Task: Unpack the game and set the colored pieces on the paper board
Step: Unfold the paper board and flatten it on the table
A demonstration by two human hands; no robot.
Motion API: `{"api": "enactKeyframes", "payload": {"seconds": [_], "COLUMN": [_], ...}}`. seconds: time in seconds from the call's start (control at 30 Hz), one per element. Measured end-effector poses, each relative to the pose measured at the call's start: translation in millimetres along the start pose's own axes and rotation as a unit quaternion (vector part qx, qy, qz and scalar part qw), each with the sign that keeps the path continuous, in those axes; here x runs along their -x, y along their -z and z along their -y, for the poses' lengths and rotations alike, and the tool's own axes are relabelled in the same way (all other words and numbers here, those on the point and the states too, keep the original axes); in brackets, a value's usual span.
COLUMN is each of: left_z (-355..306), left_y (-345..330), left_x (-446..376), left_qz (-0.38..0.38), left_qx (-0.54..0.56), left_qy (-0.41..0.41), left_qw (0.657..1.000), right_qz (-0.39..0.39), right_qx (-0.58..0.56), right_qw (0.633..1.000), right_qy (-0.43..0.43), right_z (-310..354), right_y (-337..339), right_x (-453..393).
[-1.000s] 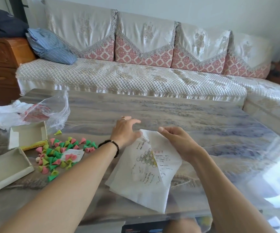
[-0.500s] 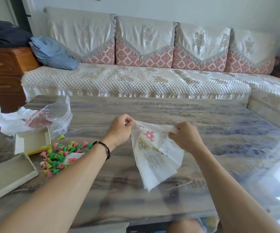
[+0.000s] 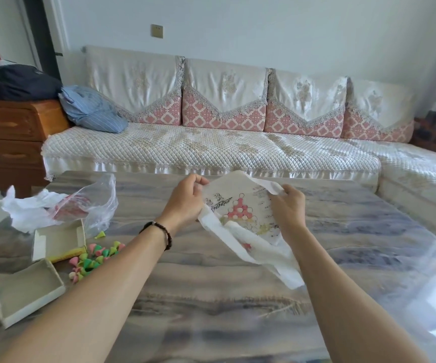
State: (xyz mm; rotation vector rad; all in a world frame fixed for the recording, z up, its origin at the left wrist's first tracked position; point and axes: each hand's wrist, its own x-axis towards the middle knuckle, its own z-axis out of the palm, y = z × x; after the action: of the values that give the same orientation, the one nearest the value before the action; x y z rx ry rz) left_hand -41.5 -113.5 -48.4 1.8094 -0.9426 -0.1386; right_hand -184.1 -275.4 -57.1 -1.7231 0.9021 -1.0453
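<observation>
— Single head-worn view? Looking where?
— Forward and slightly down, wide-angle, across a table (image 3: 211,305) toward a sofa (image 3: 211,150) along the far wall.
— How near?
— Close: both forearms entering from the bottom edge, left hand (image 3: 185,203) and right hand (image 3: 287,208) mid-frame.
</observation>
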Motion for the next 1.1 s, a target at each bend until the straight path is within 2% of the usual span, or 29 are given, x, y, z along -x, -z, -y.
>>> {"api": "enactKeyframes", "payload": {"seconds": [0.07,0.2,0.27,0.4,0.47,0.53,0.57,0.73,0.8,0.9,0.97,1.03,1.1], "left_z": [3,3,0,4,14,24,28,43,45,48,50,55,64], "left_y": [5,15,19,20,17,11,8,-6,-13,-20,-20,-19,-24], "left_x": [0,2,4,3,1,1,3,8,6,-4,-13,-23,-35], "left_qz": [0.008,0.138,0.18,0.257,0.272,0.268,0.265,0.179,0.122,0.055,0.072,0.114,0.136], "left_qx": [-0.008,0.007,-0.011,-0.122,-0.187,-0.221,-0.204,0.014,0.042,-0.065,-0.155,-0.306,-0.4], "left_qy": [-0.022,-0.025,-0.011,0.038,0.06,0.073,0.082,0.161,0.157,0.079,0.018,-0.068,-0.122], "left_qw": [1.0,0.99,0.983,0.958,0.942,0.935,0.939,0.971,0.979,0.993,0.985,0.943,0.898], "right_qz": [0.055,0.178,0.236,0.329,0.345,0.33,0.312,0.153,0.112,0.072,0.07,0.073,0.072], "right_qx": [-0.007,0.053,0.093,0.219,0.199,0.112,0.069,0.01,0.004,0.059,0.11,0.137,0.145], "right_qw": [0.998,0.977,0.959,0.919,0.916,0.935,0.945,0.98,0.984,0.986,0.982,0.98,0.98], "right_qy": [0.0,0.105,0.125,0.009,-0.043,-0.068,-0.077,-0.129,-0.138,-0.141,-0.135,-0.123,-0.12], "right_z": [4,6,9,-8,-20,-29,-33,-61,-65,-72,-77,-86,-96], "right_y": [9,22,30,39,40,38,37,30,28,26,28,29,28], "right_x": [2,3,4,-6,-8,-4,-1,-3,-3,-10,-17,-24,-29]}}
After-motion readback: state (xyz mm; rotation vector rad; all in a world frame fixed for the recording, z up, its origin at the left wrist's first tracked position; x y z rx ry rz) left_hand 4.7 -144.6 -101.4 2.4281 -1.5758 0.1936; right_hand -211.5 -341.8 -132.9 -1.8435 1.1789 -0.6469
